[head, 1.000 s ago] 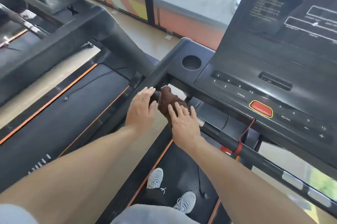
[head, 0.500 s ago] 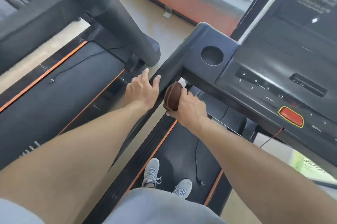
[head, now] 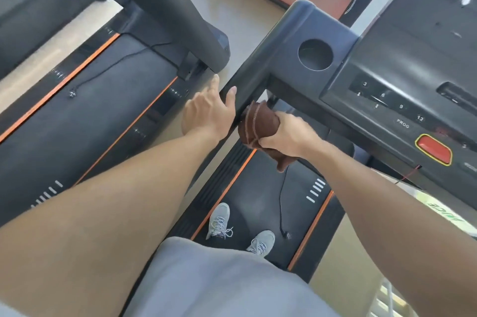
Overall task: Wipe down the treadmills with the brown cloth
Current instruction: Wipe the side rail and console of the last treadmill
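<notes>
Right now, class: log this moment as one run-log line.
right hand grips brown cloth | left hand rests on handrail | stage: wiping

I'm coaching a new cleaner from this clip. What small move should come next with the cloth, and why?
Probably press the brown cloth onto the black side handrail and slide it along. The right hand grips the cloth bunched just beside the rail, while the left hand rests against it with its thumb on top, seemingly steadying it.
</notes>
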`<state>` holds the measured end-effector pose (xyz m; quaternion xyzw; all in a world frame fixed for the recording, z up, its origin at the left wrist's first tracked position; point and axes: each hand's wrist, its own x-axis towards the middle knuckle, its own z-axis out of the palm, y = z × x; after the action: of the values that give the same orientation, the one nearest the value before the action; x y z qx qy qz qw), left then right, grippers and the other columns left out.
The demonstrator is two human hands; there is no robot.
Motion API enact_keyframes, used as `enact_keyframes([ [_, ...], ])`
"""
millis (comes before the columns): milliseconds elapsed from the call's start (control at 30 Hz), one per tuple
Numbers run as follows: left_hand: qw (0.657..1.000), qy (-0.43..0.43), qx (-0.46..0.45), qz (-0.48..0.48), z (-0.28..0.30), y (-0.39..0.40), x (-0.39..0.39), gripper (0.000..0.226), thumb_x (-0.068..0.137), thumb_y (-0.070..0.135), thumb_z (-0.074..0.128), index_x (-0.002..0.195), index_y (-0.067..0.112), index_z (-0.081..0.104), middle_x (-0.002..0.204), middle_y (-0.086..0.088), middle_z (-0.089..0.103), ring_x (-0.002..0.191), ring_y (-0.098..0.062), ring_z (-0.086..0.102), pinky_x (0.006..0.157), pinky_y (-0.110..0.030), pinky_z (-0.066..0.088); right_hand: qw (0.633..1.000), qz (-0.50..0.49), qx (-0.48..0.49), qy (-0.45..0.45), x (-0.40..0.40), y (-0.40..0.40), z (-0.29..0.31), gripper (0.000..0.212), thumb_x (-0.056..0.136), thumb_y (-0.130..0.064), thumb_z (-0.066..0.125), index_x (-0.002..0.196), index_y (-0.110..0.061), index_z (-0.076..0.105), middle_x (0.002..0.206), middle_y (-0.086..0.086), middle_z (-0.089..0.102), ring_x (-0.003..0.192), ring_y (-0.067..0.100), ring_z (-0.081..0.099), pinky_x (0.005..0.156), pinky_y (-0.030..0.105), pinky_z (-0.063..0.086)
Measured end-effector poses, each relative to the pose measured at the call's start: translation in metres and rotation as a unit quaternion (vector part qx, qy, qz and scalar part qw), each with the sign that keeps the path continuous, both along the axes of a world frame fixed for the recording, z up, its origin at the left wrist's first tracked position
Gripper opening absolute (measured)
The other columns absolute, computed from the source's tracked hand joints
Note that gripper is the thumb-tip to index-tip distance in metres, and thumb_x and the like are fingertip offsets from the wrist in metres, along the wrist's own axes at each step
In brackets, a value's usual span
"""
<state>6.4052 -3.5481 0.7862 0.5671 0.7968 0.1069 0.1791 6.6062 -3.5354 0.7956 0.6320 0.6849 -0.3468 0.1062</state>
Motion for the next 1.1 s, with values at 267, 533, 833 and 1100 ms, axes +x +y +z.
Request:
enact_keyframes([
  [267, 0.999, 0.035, -0.002, -0.003, -0.001, 0.001, 0.0, 0.065, 0.105, 0.058, 0.024, 0.154, 0.018, 0.041, 0.134, -0.013, 0.066, 0.119, -0.035, 0.061, 0.1, -0.046, 0.044, 0.994, 0.039, -0.021, -0.099, 0.042, -0.019, 0.015, 0.04, 0.076, -0.059, 0.074, 0.102, -0.031, 0.062, 0.083, -0.011, 0.068, 0.076, 0.021, 0.063, 0.07, 0.033, 0.05],
  [533, 0.999, 0.046, 0.002, -0.008, 0.003, 0.001, 0.001, 0.061, 0.106, 0.056, 0.024, 0.147, 0.017, 0.048, 0.122, -0.012, 0.071, 0.111, -0.035, 0.065, 0.093, -0.044, 0.046, 0.987, 0.062, 0.144, -0.046, -0.049, 0.01, -0.009, 0.081, 0.077, -0.06, 0.066, 0.135, -0.009, 0.043, 0.075, -0.008, 0.055, 0.074, 0.031, 0.062, 0.063, 0.034, 0.045],
  [833, 0.999, 0.032, 0.029, -0.001, 0.008, -0.004, 0.004, 0.058, 0.106, 0.055, 0.028, 0.146, 0.017, 0.046, 0.123, -0.013, 0.069, 0.113, -0.038, 0.063, 0.093, -0.046, 0.047, 0.997, 0.056, -0.06, -0.014, 0.015, -0.002, 0.017, 0.033, 0.076, -0.038, 0.068, 0.105, -0.026, 0.058, 0.075, -0.01, 0.075, 0.07, 0.011, 0.072, 0.062, 0.025, 0.049],
  [1100, 0.999, 0.033, 0.031, -0.001, -0.001, 0.0, 0.002, 0.054, 0.106, 0.055, 0.027, 0.12, 0.014, 0.06, 0.104, -0.009, 0.071, 0.099, -0.035, 0.062, 0.084, -0.044, 0.046, 0.984, -0.035, -0.176, 0.014, 0.083, -0.045, 0.051, 0.018, 0.09, -0.011, 0.065, 0.075, -0.019, 0.061, 0.049, -0.01, 0.06, 0.036, 0.0, 0.057, 0.039, 0.01, 0.04],
])
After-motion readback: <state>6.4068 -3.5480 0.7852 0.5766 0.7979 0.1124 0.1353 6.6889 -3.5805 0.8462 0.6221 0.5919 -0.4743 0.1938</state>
